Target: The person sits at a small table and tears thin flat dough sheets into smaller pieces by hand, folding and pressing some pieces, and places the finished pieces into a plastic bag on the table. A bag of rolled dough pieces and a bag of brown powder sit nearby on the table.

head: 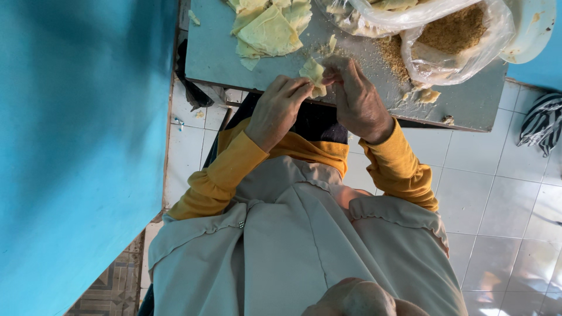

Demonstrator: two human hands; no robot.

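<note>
Table (468, 111) edge: wrapper (314, 74) btwn both grips

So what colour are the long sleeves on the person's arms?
Mustard yellow sleeves, bunched at the wrists; the head view shows them clearly.

mustard-yellow ribbed sleeves (225, 175), a pale beige ruffle-edged garment (293, 246), bare hands.
</note>
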